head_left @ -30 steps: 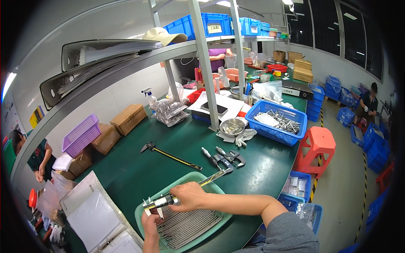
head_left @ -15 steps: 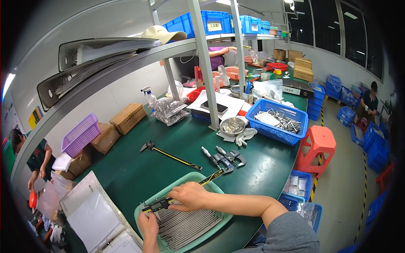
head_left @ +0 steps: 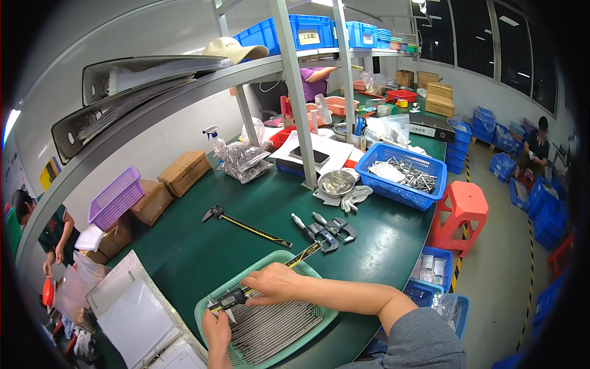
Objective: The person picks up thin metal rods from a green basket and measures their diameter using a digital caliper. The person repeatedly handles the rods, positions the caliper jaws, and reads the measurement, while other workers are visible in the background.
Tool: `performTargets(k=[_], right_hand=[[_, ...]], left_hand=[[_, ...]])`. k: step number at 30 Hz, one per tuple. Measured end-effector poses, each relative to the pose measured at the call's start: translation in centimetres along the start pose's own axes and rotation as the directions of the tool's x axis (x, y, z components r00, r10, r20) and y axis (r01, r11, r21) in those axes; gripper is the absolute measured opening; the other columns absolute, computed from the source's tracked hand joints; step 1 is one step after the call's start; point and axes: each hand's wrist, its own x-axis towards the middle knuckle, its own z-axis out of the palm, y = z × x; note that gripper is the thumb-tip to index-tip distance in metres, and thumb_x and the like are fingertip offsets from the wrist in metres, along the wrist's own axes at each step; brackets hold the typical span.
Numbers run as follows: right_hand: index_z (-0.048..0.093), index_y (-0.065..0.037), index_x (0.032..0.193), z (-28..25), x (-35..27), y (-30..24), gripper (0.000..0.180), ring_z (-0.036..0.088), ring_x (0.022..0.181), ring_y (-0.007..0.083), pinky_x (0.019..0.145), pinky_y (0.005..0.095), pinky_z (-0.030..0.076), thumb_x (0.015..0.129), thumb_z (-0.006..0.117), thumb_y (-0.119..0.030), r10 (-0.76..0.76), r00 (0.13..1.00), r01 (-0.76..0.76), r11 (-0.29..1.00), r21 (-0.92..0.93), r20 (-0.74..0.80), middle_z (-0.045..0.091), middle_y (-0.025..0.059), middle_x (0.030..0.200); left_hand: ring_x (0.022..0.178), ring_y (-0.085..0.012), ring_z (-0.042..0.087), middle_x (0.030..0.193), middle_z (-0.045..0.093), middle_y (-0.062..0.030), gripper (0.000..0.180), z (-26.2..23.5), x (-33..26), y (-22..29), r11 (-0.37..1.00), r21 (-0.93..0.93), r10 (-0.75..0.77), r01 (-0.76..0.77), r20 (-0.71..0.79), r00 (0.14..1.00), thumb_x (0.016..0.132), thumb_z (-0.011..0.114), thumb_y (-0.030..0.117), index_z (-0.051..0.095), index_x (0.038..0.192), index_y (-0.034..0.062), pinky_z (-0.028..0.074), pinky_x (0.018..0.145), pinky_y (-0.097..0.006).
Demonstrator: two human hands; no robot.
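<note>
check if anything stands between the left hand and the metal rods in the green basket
Only the digital caliper, held by the right hand: its jaw end shows between the left hand and the metal rods.

Green bench (head_left: 178,230): pale-green basket (head_left: 244,273), loose caliper (head_left: 252,229), two micrometers (head_left: 321,232), open binder (head_left: 138,313), blue basket (head_left: 396,189), cardboard boxes (head_left: 184,175).

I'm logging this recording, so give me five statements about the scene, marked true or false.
1. The right hand grips a caliper over the green basket. True.
2. A second caliper lies on the table. True.
3. The left hand lies flat on the table. False: the left hand is at the held caliper's jaw end.
4. Thin metal rods lie in the green basket. True.
5. The red stool stands left of the table. False: the red stool is on the right.
</note>
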Motion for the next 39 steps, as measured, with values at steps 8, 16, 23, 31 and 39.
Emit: performTargets(k=[8,16,23,31,39], right_hand=[[0.051,-0.004,0.092,0.9,-0.2,0.3,0.034,0.057,0.061,0.0282,0.050,0.0388,0.045,0.075,0.059,-0.031,-0.072,0.997,0.072,0.997,0.004,-0.019,0.052,0.0095,0.073],[0.051,-0.004,0.085,0.6,-0.1,0.2,0.031,0.056,0.060,0.0279,0.049,0.0386,0.045,0.076,0.057,-0.033,-0.053,0.997,0.053,0.999,-0.011,-0.052,0.052,0.0095,0.071],[0.050,-0.006,0.074,0.5,-0.2,0.0,0.033,0.056,0.057,0.0264,0.047,0.0382,0.044,0.076,0.057,-0.038,-0.013,0.991,0.006,0.999,-0.050,-0.132,0.051,0.0080,0.066],[0.052,-0.006,0.076,0.7,-0.1,0.1,0.034,0.056,0.056,0.0254,0.046,0.0374,0.043,0.075,0.058,-0.040,0.002,0.984,-0.013,0.998,-0.061,-0.178,0.051,0.0072,0.065],[0.054,-0.006,0.076,0.5,-0.2,0.2,0.034,0.057,0.056,0.0247,0.046,0.0362,0.044,0.072,0.061,-0.040,0.042,0.980,-0.057,0.996,-0.072,-0.194,0.052,0.0067,0.063]], left_hand=[[0.062,-0.0183,0.054,0.069,0.058,-0.0115,0.017,0.2,0.3,-0.3,0.987,-0.147,-0.070,0.071,0.014,0.997,0.078,0.045,0.011,0.053,0.080,-0.0036,0.040,0.055,-0.032],[0.055,-0.0168,0.046,0.063,0.051,-0.0082,0.014,0.3,0.4,-0.8,0.996,-0.058,-0.066,0.064,-0.044,0.997,0.078,0.050,0.012,0.051,0.075,-0.0018,0.035,0.051,-0.032],[0.056,-0.0221,0.043,0.064,0.044,-0.0095,0.012,0.0,-0.1,1.5,0.993,0.098,0.085,-0.072,-0.139,0.987,0.076,0.051,0.009,0.048,0.071,-0.0017,0.033,0.052,-0.034],[0.061,-0.0258,0.043,0.068,0.042,-0.0099,0.013,-0.2,-0.3,2.4,0.964,0.224,0.187,-0.145,-0.180,0.966,0.077,0.051,0.009,0.045,0.071,-0.0010,0.033,0.055,-0.036],[0.059,-0.0205,0.043,0.068,0.044,-0.0078,0.014,-0.1,-0.3,2.7,0.951,0.277,0.177,-0.139,-0.117,0.977,0.082,0.045,0.009,0.049,0.073,-0.0006,0.034,0.055,-0.033]])
